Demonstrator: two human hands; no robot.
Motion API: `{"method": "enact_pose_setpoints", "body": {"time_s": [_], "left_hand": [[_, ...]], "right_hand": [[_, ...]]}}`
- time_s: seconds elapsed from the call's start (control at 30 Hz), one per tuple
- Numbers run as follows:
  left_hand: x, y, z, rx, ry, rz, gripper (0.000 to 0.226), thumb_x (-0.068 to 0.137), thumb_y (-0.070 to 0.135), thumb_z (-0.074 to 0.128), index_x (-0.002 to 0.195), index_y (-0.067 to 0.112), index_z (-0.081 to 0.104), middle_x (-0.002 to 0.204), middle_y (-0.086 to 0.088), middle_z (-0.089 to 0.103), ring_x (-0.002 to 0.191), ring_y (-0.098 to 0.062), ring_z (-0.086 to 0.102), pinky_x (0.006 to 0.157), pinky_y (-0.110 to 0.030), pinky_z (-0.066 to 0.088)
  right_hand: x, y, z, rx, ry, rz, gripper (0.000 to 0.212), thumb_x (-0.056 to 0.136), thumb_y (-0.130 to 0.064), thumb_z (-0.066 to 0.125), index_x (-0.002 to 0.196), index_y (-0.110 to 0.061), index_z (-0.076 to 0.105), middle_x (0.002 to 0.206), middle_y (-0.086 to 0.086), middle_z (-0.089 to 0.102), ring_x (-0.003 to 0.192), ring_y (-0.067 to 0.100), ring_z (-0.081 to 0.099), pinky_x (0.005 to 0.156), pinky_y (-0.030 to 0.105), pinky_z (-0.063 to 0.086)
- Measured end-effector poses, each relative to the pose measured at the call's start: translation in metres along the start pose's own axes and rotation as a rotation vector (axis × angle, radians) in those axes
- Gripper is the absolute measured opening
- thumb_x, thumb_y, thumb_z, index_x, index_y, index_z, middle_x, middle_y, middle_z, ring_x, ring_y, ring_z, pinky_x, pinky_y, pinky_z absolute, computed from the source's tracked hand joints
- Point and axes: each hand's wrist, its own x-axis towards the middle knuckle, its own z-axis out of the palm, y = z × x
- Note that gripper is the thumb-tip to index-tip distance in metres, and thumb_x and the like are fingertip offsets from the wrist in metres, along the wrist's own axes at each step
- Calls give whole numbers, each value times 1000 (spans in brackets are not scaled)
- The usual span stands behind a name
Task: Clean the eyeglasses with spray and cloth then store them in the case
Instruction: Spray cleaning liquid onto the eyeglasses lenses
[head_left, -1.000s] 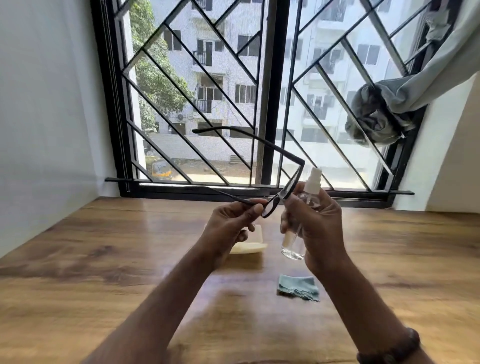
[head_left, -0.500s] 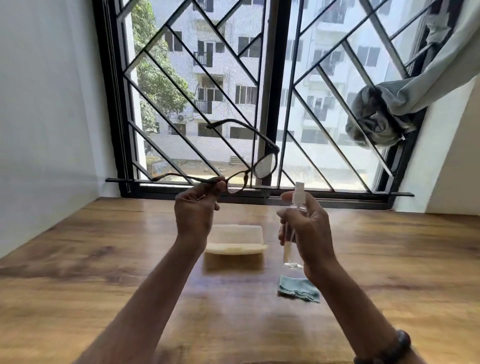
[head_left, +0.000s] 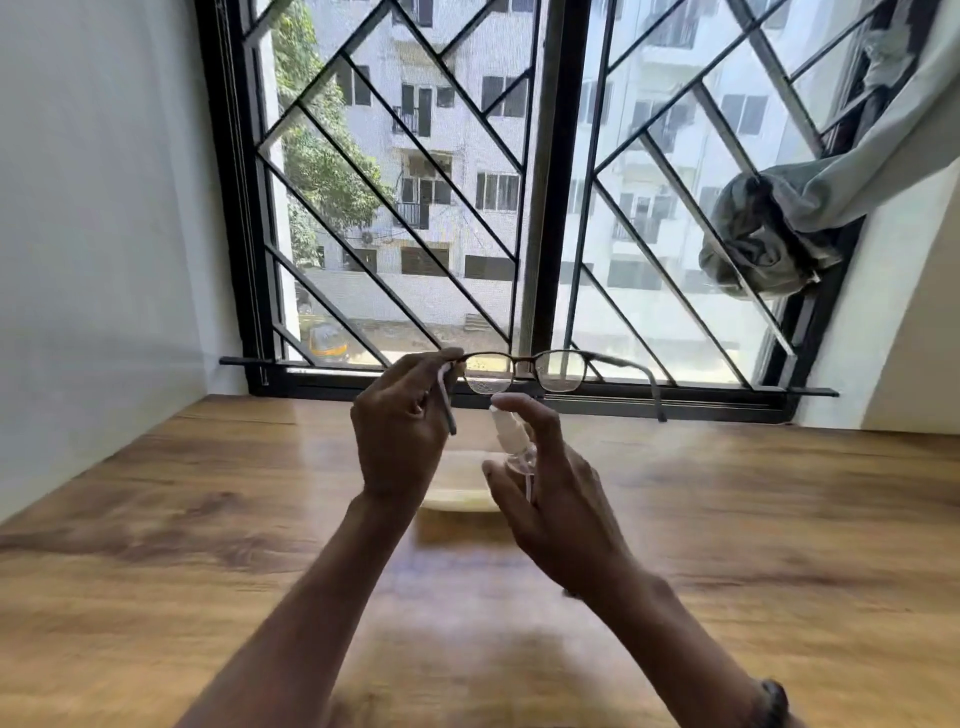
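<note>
wooden table (head_left: 156, 545) (glossy) under barred window (head_left: 519, 182)

Glossy wood table (head_left: 208, 545); clear plastic spray bottle (head_left: 511, 439).

Dark-framed eyeglasses (head_left: 524, 370) are up in the air, lenses level and side by side, both arms unfolded. Fine droplets speckle the left-hand lens. Just below it sits the small clear spray bottle (head_left: 511, 439), white nozzle tilted toward that lens. The pale yellow case (head_left: 457, 501) lies on the wood beneath.
</note>
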Motion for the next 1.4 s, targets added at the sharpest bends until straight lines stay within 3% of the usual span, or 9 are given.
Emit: {"method": "enact_pose_setpoints", "body": {"time_s": [0.17,0.3,0.43,0.63,0.83,0.97,1.03,1.13,1.4], "left_hand": [[-8,13,5,-69,-99,63,20,95,10,70,115,12,77,106,0,77,93,-17,75,75,-39,61],[-9,20,7,-101,-105,92,21,95,9,71,115,9,77,107,-3,78,96,-17,76,75,-39,62],[-8,20,6,-87,-106,109,22,93,7,73,115,10,77,108,-1,77,96,-14,75,75,-37,61],[-7,18,6,-80,-88,113,23,92,5,74,114,11,77,107,0,77,95,-12,75,76,-36,62],[-2,12,3,-74,-52,73,20,93,7,73,113,10,78,107,0,78,96,-11,74,79,-34,61],[2,6,-1,-29,-12,57,19,93,9,74,111,11,78,107,2,78,94,-8,74,80,-29,60],[2,4,-1,-26,-6,58,19,93,8,75,111,11,78,106,2,78,93,-8,74,80,-29,61],[1,3,-1,-28,-9,54,18,93,10,74,111,12,78,106,2,78,93,-8,74,79,-32,61],[2,3,-2,-30,-14,38,19,92,7,74,111,12,78,106,2,78,93,-10,74,79,-33,61]], "right_hand": [[1,-1,-3,-53,96,-4,53,95,-30,57,138,-44,30,104,-5,64,65,2,45,57,27,41],[3,2,-4,-8,130,61,53,95,-19,60,138,-35,32,72,-8,54,55,15,50,55,38,48],[4,2,-5,4,138,81,53,95,-16,60,137,-34,33,66,-12,49,53,16,50,54,40,47],[4,2,-5,-13,153,92,50,95,-18,62,135,-32,35,65,-21,40,52,9,44,52,31,40],[2,1,-4,-10,150,45,54,95,-16,63,137,-34,33,74,-14,47,53,7,44,52,31,43],[3,9,-5,-18,270,72,53,95,-16,63,137,-31,33,93,2,65,55,0,43,56,14,37],[4,12,-7,1,311,81,53,96,-15,62,137,-31,33,97,-2,64,55,1,46,56,20,39],[6,14,-10,6,351,90,53,95,-13,63,135,-31,33,112,-9,59,60,18,57,58,31,46],[7,14,-9,-19,365,76,50,95,-14,63,133,-29,34,105,-4,63,60,9,53,59,21,42]]}}
